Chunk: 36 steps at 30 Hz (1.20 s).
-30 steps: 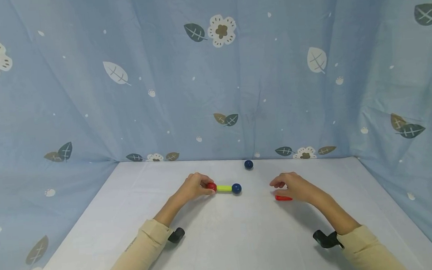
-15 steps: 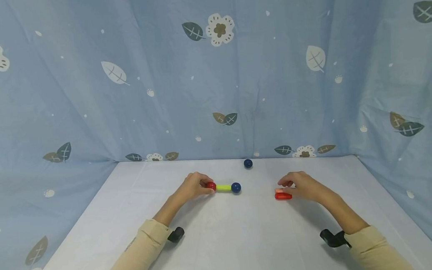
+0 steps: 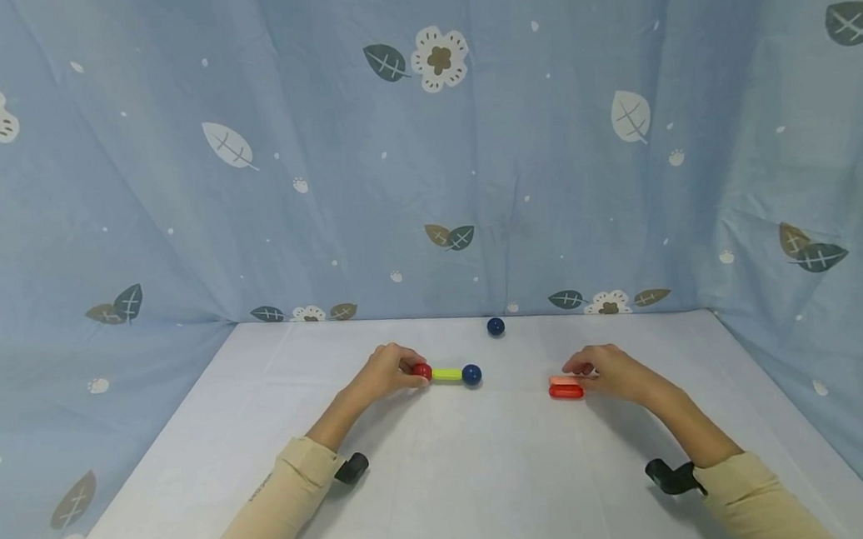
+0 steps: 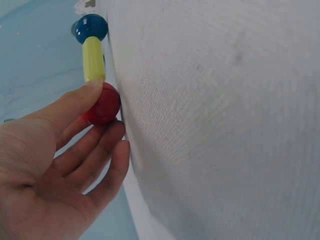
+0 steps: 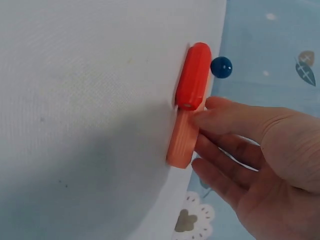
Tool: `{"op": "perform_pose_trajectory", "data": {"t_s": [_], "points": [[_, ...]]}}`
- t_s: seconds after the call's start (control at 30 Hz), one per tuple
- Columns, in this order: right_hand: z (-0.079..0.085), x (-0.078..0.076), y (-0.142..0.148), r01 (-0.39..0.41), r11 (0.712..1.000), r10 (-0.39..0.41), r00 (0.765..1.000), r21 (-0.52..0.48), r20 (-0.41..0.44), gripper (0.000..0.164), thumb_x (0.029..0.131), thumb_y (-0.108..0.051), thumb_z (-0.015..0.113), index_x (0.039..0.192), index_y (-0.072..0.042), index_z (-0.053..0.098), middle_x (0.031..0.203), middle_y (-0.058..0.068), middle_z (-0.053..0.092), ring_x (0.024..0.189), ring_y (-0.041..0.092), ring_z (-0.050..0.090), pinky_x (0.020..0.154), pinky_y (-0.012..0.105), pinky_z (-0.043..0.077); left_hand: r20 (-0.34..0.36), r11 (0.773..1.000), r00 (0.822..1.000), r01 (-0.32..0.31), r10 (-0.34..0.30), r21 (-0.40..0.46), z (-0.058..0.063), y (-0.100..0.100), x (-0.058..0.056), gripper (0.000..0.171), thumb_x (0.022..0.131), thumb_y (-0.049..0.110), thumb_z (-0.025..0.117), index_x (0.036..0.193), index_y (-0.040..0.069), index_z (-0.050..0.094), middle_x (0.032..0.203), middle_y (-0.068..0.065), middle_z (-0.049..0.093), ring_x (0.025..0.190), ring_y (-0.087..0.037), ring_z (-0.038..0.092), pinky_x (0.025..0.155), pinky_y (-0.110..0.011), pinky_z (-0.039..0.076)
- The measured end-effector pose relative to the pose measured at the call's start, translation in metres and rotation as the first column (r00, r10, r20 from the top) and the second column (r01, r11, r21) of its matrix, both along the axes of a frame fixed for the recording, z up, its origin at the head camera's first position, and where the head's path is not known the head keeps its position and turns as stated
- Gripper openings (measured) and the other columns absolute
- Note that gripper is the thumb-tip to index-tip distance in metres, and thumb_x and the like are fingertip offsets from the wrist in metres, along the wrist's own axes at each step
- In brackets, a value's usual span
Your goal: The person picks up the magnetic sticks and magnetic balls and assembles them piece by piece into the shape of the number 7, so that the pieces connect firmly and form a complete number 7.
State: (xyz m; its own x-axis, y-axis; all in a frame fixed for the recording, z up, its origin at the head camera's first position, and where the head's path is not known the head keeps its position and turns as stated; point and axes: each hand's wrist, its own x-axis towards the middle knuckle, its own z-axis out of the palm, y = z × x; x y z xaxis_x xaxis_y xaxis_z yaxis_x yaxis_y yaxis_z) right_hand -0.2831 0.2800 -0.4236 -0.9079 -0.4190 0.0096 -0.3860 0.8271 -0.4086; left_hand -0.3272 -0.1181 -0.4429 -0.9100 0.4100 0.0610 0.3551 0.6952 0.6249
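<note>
My left hand (image 3: 388, 373) pinches a glossy red ball (image 4: 106, 104) between thumb and fingers. A yellow-green rod (image 4: 93, 59) joins that ball to a blue ball (image 4: 91, 28), so the three form one straight piece lying on the table. On the right, a red rod (image 3: 566, 391) lies side by side with an orange rod (image 5: 183, 140), the orange one on the far side. My right hand (image 3: 613, 371) is at the right end of this pair. Its thumb tip overlaps the orange rod in the right wrist view, with the other fingers loosely bent and spread behind it.
A second blue ball (image 3: 496, 327) sits near the back edge of the white-covered table (image 3: 476, 483). A blue curtain (image 3: 423, 153) with leaf and flower prints hangs behind and along both sides.
My right hand has moved to the right, and the orange rod has come into sight beside the red rod. The left hand and its joined piece stay in place.
</note>
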Motion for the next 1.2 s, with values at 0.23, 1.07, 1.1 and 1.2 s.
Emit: {"op": "perform_pose_trajectory", "data": {"t_s": [0.23, 1.07, 1.1, 1.2], "points": [[-0.0031, 0.0004, 0.0001, -0.003, 1.000, 0.003, 1.000, 0.000, 0.005, 0.024, 0.084, 0.003, 0.070, 0.107, -0.006, 0.073, 0.093, 0.002, 0.068, 0.083, 0.014, 0.058, 0.074, 0.027, 0.055, 0.002, 1.000, 1.000, 0.001, -0.001, -0.003, -0.0013, 0.0000, -0.0007, 0.032, 0.079, 0.017, 0.082, 0.109, 0.008, 0.075, 0.099, -0.003, 0.077, 0.082, -0.008, 0.067, 0.080, -0.029, 0.054], [-0.0059, -0.0032, -0.0010, -0.025, 0.999, 0.026, 0.999, 0.031, -0.026, 0.023, 0.087, 0.004, 0.067, 0.108, -0.004, 0.073, 0.100, 0.006, 0.071, 0.087, 0.017, 0.062, 0.079, 0.037, 0.057, 0.008, 1.000, 1.000, -0.007, 0.007, -0.004, 0.0004, 0.0002, -0.0007, 0.033, 0.079, 0.017, 0.082, 0.110, 0.008, 0.075, 0.099, -0.002, 0.077, 0.083, -0.009, 0.068, 0.084, -0.034, 0.052], [-0.0060, -0.0031, -0.0010, -0.027, 0.999, 0.028, 0.999, 0.031, -0.028, 0.023, 0.087, 0.004, 0.067, 0.108, -0.004, 0.072, 0.100, 0.007, 0.071, 0.088, 0.017, 0.062, 0.080, 0.037, 0.057, 0.008, 1.000, 1.000, -0.008, 0.008, -0.005, 0.0005, 0.0002, -0.0007, 0.033, 0.079, 0.017, 0.082, 0.110, 0.008, 0.075, 0.099, -0.002, 0.077, 0.083, -0.009, 0.068, 0.084, -0.034, 0.052], [-0.0062, -0.0030, -0.0009, -0.031, 0.999, 0.031, 0.999, 0.033, -0.028, 0.023, 0.087, 0.005, 0.066, 0.108, -0.004, 0.072, 0.101, 0.007, 0.071, 0.088, 0.017, 0.061, 0.080, 0.037, 0.057, 0.008, 1.000, 1.000, -0.008, 0.008, -0.005, 0.0001, 0.0002, -0.0009, 0.033, 0.079, 0.017, 0.082, 0.109, 0.008, 0.075, 0.099, -0.002, 0.077, 0.083, -0.008, 0.068, 0.086, -0.035, 0.052]]}}
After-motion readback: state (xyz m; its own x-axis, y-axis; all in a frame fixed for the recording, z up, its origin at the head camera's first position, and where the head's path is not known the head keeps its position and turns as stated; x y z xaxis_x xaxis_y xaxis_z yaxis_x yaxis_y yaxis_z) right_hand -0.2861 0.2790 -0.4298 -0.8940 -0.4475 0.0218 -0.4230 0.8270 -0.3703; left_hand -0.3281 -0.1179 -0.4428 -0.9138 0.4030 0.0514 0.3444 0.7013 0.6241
